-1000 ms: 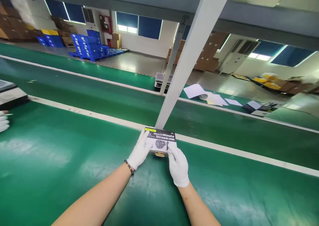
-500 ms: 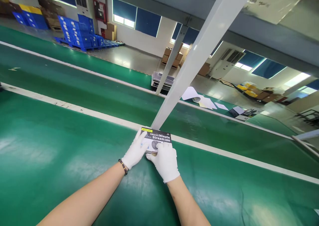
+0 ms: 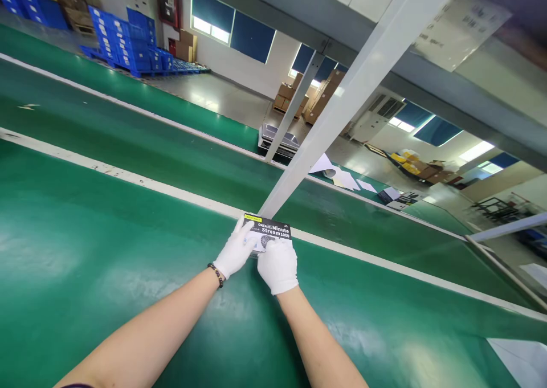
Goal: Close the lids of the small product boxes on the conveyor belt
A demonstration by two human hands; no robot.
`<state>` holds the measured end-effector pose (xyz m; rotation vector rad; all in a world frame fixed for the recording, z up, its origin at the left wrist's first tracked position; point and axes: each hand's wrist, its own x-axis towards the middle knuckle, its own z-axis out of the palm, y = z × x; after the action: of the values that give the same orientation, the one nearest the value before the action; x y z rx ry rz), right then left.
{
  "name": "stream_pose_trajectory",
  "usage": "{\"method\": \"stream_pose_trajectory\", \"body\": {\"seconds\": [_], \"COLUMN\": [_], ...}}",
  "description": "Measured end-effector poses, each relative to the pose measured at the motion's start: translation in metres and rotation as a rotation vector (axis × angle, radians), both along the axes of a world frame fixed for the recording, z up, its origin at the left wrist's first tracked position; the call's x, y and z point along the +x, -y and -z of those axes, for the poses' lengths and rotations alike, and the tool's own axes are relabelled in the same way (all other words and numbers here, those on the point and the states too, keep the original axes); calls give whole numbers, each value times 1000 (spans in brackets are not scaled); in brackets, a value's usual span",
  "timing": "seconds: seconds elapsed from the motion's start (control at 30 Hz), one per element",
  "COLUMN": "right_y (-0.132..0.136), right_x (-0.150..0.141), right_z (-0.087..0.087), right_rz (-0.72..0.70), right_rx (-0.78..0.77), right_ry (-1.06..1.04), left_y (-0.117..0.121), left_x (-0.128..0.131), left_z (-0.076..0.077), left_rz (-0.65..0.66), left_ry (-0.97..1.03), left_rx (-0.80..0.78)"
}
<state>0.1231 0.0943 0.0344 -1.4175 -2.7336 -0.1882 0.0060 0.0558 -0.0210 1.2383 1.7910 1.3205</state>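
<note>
A small product box point(image 3: 276, 229), printed "ORCA Minute Stream 1000" in white on black, lies near the white strip on the green work surface point(image 3: 149, 274). My left hand point(image 3: 235, 248), in a white glove, grips its left side, with fingers over the printed top. At the near right edge, my gloved right hand point(image 3: 278, 265) is closed against the box, its fingers curled at the front. That hand covers the lower right part of the box, and its thumb is mostly hidden.
A slanted white post point(image 3: 325, 131) rises just behind the box to an overhead shelf. Beyond lie a green conveyor point(image 3: 179, 148), loose papers point(image 3: 342, 177) and stacked blue crates point(image 3: 123, 40). A white sheet-like object point(image 3: 519, 362) shows at the lower right.
My right hand has shifted slightly up and left, curling closer against the front of the box. The left hand keeps its hold. The view has turned a little to the right.
</note>
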Motion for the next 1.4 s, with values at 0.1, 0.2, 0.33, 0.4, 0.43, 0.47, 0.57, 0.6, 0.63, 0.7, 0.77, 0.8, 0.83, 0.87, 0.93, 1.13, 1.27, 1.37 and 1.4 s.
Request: {"method": "stream_pose_trajectory", "body": {"seconds": [0.1, 0.2, 0.33, 0.4, 0.43, 0.47, 0.57, 0.6, 0.63, 0.7, 0.77, 0.8, 0.83, 0.87, 0.93, 1.13, 1.27, 1.37, 1.4], "right_y": [-27, -54, -40, -18, -8, -2, -4, -9, -15, -23, -24, -22, -19, -16, -11, -12, -12, -13, -15], "right_x": [23, 60, 86, 83, 78, 72, 58, 55, 53, 51, 48, 47, 45, 43, 39, 39, 40, 37, 36], "right_z": [-12, -27, -16, 2, 12, 21, 39, 42, 45, 50, 53, 54, 55, 55, 52, 38, 41, 49, 51], "right_rz": [96, 195, -264, -508, -607, -675, -729, -705, -679, -648, -620, -595, -559, -521, -460, -561, -544, -423, -367], "right_rx": [14, 360, 492, 419, 415, 423, 503, 540, 569, 594, 546, 520, 496, 471, 411, 274, 293, 238, 208], "right_ry": [-147, -441, -402, -318, -312, -334, -463, -510, -544, -591, -602, -600, -597, -594, -590, -577, -574, -628, -656], "left_y": [0, 0, 0, -1, -2, -2, -4, -4, -4, -4, -4, -3, -3, -3, -2, -2, -2, -3, -3], "left_x": [-2, -6, -11, -11, -11, -11, -11, -11, -12, -12, -13, -13, -13, -13, -12, -11, -11, -11, -11], "left_z": [0, -2, -3, 0, 1, 3, 8, 9, 10, 11, 11, 11, 10, 10, 9, 5, 3, 3, 3], "left_rz": [13, 59, 139, 143, 137, 128, 112, 111, 112, 109, 102, 100, 99, 99, 101, 96, 108, 103, 99], "left_ry": [6, 20, 61, 59, 54, 49, 34, 26, 20, 14, 14, 13, 9, 5, 0, -5, 0, 5, 8], "left_rx": [4, -8, 29, 70, 74, 68, 37, 40, 48, 56, 44, 38, 37, 40, 46, 25, 10, 3, 6]}}
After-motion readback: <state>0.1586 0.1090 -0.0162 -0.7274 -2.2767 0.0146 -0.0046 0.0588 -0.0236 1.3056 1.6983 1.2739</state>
